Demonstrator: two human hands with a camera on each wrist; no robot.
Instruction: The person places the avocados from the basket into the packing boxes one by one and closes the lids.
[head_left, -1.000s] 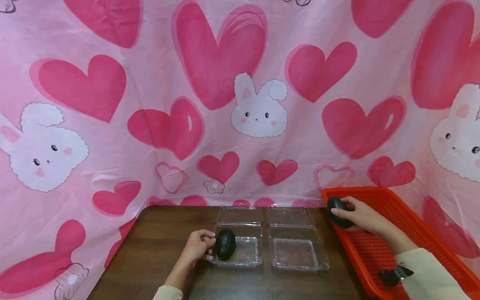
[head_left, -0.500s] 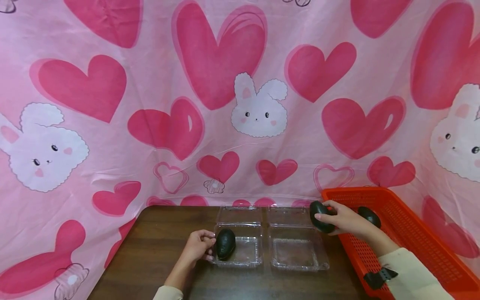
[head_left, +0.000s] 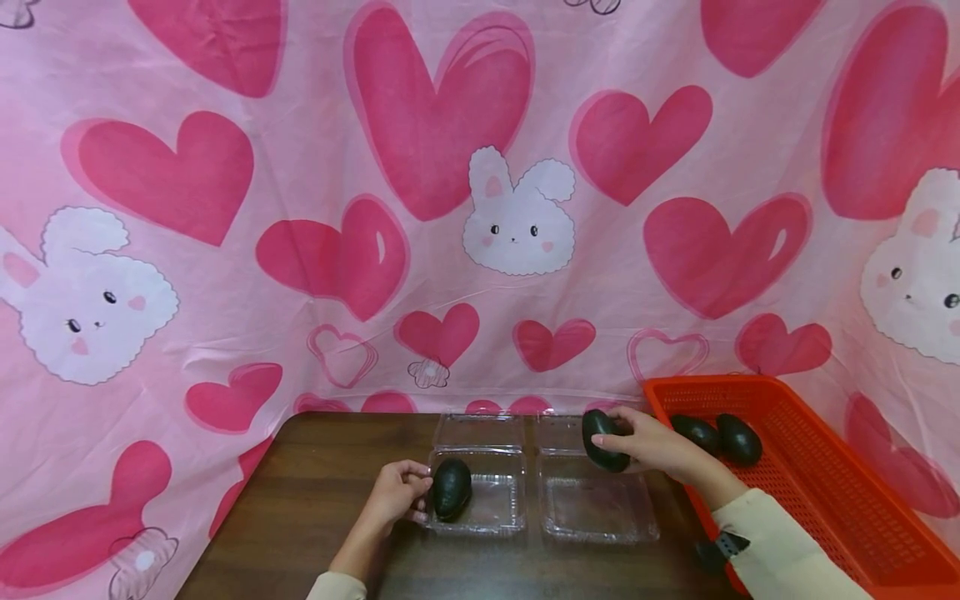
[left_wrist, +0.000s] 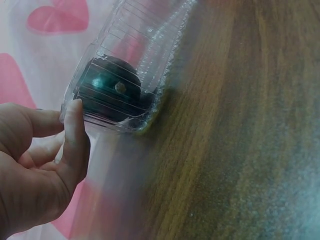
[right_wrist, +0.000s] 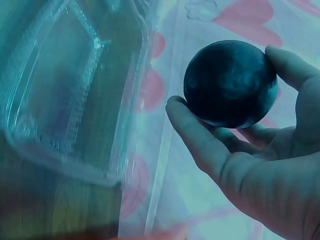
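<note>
- The right hand (head_left: 651, 444) grasps a dark green avocado (head_left: 602, 442), thumb on one side and fingers curled round the other; its body juts out past the fingertips.
- Beneath these fingers, apart from the avocado, sits the right clear container (head_left: 592, 505), its lid folded back.
- The left hand (head_left: 395, 493) pinches the near-side wall of the left clear container (head_left: 497, 500) between thumb and fingers.
- Just beyond those fingertips, inside that wall, rests a second avocado (head_left: 452, 490).
- Behind the right fingers, toward the wrist, a red basket (head_left: 802, 483) holds two more avocados (head_left: 739, 440).
</note>
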